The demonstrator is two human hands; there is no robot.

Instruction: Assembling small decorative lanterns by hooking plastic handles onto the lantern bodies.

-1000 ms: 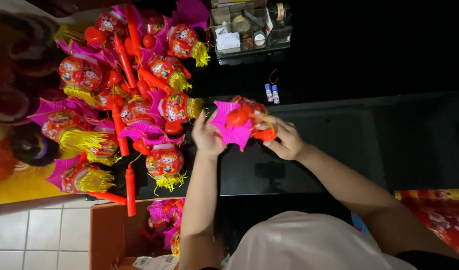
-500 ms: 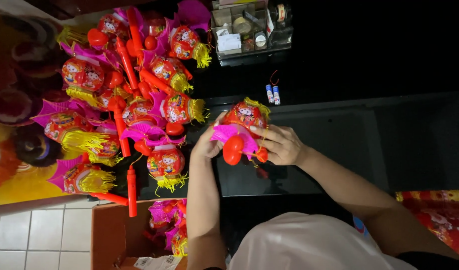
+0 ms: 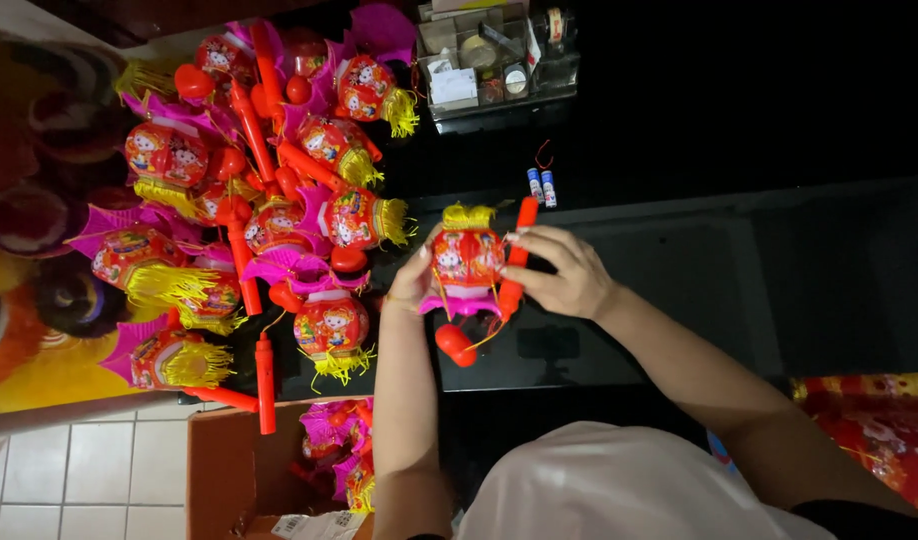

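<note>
The person's left hand [image 3: 414,280] and right hand [image 3: 564,272] hold up a small red paper lantern printed with cartoon figures [image 3: 467,258] between them, above the dark bench [image 3: 739,270]. The left hand cups the lantern's side with fingers curled against it; the right hand grips a red plastic handle stick [image 3: 515,262] that lies along the lantern's other side, fingers wrapped over it. A yellow tassel fringe [image 3: 467,215] sits at one end of the lantern, a pink paper frill at the other, and a red round plastic bulb [image 3: 455,344] dangles from it on a thin cord — just clear of the bench.

Beside the left hand lies a heap of similar red lanterns with pink frills and yellow fringes [image 3: 269,210], red sticks poking through it. Two small blue-and-white tubes [image 3: 540,186] lie on the bench beyond the lantern, and a clear plastic organiser box of small items [image 3: 494,62] stands farther off. An open brown cardboard box [image 3: 229,470] holds more lanterns near the person's left elbow.
</note>
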